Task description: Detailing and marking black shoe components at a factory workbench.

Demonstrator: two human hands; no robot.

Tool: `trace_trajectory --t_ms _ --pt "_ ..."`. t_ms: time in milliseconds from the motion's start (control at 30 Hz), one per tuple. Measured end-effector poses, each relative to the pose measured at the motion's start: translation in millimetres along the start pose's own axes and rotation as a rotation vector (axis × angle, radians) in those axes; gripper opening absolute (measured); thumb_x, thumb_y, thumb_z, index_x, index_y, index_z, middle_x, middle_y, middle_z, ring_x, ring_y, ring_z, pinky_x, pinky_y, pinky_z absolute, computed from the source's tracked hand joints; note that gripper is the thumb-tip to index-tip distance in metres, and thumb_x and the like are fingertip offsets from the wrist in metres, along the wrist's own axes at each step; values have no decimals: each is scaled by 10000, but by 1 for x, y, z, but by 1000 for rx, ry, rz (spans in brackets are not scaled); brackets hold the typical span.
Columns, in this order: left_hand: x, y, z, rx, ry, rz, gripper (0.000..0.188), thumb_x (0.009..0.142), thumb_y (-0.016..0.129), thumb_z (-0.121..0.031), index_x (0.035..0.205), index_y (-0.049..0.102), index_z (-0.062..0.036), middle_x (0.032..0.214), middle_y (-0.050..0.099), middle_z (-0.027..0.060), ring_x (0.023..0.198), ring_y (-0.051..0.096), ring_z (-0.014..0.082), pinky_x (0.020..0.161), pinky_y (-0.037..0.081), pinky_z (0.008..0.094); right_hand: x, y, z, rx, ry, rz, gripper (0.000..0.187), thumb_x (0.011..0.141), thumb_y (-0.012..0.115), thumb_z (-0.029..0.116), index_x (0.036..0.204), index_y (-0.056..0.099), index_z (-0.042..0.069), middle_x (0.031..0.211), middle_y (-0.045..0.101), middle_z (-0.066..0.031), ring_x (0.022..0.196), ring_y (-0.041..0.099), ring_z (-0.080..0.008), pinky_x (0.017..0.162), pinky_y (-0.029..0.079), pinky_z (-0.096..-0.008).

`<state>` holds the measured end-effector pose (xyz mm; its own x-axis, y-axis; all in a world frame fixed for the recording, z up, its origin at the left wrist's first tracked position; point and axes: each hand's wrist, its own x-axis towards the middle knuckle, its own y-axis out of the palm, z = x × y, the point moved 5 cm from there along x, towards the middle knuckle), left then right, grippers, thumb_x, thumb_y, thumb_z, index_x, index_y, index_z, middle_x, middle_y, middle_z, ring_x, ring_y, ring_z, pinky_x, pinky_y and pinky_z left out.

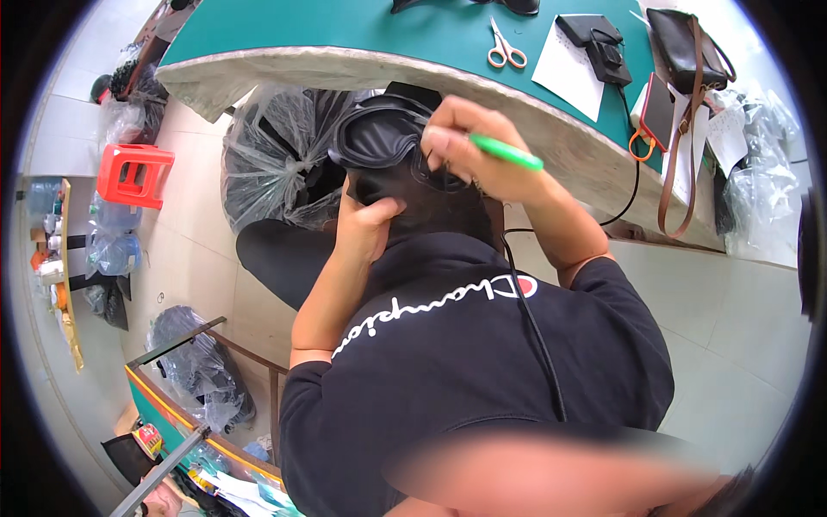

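The step in hand appears to be close work with a small tool on a black moulded piece (376,142), which has a raised, rounded rim around a wrinkled centre. It is held just on the person's side of the near edge of the green bench (345,30), below the top and over the lap, beside a clear plastic bag (267,177) of dark things that sits against the same edge, farther left.

The left hand (368,226) has its grip closed on the piece's lower side, thumb bent inward and the other fingers mostly out of sight behind it. Its forearm rises steeply toward the bench. The right hand (478,151) pinches a green pen-like tool (517,156), its grip narrow and its fingertips at the rim's right side; the tool's green end slants out past the hand, away from the piece. That forearm comes up toward the bench from the right, elbow bent and wrist curled inward. The fingers mask the working tip, so whether it touches the rim is hard to say.

The next move probably calls for the left hand to steady the piece while the right guides the tool along the rim in small, light strokes.
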<state>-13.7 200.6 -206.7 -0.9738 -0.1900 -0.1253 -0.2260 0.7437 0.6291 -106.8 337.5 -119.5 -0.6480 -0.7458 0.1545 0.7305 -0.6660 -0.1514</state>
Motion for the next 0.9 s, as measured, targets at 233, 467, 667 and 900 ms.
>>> trace_trajectory --t_ms 233,467,667,900 --pt "2 -22 11 -122 -4 84 745 546 485 187 1259 468 -28 1139 583 119 1065 566 276 912 456 368 33 -31 -1 442 20 -184 248 962 505 232 826 543 29 681 579 -22 436 446 -11 385 299 -143" --pt "-2 -2 -19 -411 20 325 764 517 529 21 1275 444 66 1191 574 183 1074 580 307 944 456 385 19 -6 25 9 -34 187 185 908 572 134 766 542 20 718 571 -11 546 472 -49 473 367 -193" --pt "-10 10 -14 -582 -134 454 711 798 650 -398 1300 429 53 1216 568 172 1048 590 265 941 460 356 0 5 32 -246 -398 165 233 783 722 69 716 505 19 689 540 -56 587 499 -163 532 399 -267" --pt "-1 12 -11 -202 -95 55 463 749 659 108 1167 514 -30 1105 596 110 957 612 212 854 506 356 -8 -17 16 -122 -310 19 662 817 508 639 724 576 -12 726 595 -93 591 552 -161 540 436 -273"
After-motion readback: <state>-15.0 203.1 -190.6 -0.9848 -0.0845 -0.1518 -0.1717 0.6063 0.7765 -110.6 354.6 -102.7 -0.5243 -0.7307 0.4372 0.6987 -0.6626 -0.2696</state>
